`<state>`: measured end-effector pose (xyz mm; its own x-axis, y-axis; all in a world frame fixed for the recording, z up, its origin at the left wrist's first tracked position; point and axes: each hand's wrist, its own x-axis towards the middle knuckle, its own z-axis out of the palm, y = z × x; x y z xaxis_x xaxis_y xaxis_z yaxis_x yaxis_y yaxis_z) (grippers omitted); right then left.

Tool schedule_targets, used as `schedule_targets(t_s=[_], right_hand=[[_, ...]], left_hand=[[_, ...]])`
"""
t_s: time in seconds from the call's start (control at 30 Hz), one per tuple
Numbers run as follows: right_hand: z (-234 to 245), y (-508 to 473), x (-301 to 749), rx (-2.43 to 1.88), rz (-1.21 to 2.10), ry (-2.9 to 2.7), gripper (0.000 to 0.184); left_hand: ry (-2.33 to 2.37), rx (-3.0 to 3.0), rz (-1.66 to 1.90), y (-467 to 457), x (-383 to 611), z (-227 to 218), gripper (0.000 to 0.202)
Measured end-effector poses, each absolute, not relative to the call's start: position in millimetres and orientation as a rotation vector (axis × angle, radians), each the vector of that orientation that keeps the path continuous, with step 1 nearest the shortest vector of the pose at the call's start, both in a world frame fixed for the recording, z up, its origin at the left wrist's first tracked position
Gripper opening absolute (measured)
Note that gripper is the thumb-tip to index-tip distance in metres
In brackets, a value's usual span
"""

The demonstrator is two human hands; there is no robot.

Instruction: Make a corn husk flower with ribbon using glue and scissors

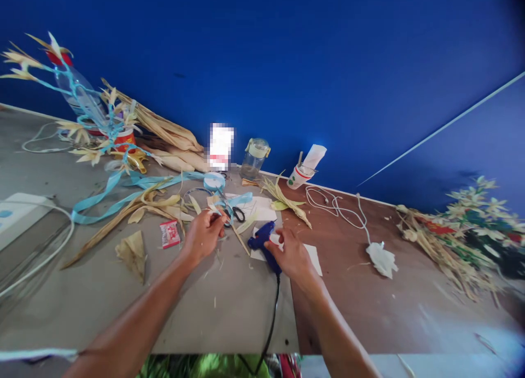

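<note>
My left hand (205,233) is closed in a pinch over the table. A thin straw-coloured stick (241,241) slants down to the right from its fingertips, with a pale scrap beside them. My right hand (293,253) has its thumb and fingers around a dark blue glue gun (270,248), whose black cord runs down over the table's front edge. White paper (312,257) lies under the gun. Just beyond the left hand are black-handled scissors (238,214), partly hidden, and a roll of light blue ribbon (214,182).
Dried corn husks (172,140) and a blue-wrapped branch with husk flowers (110,129) stand at the left. A red packet (169,234) lies near my left wrist. Toward the wall are a jar (255,158), a paper cup (298,176) and a white cable (338,208).
</note>
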<state>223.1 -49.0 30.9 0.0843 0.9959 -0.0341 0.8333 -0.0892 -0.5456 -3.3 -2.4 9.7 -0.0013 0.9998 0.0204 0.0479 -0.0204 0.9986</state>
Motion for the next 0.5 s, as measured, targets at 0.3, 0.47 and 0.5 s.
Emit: schedule_targets(t_s=[0.3, 0.47, 0.5], right_hand=[[28, -63, 210, -2.225, 0.463, -2.098, 0.046], [19, -60, 217, -2.033, 0.595, -1.972, 0.032], [17, -60, 220, -1.981, 0.622, -1.908, 0.03]], left_hand=[[1.31, 1.349, 1.17, -3, -2, 7, 0.018], [1.306, 1.327, 1.183, -1, -2, 7, 0.019], [1.3, 1.323, 1.19, -1, -2, 8, 0.019]])
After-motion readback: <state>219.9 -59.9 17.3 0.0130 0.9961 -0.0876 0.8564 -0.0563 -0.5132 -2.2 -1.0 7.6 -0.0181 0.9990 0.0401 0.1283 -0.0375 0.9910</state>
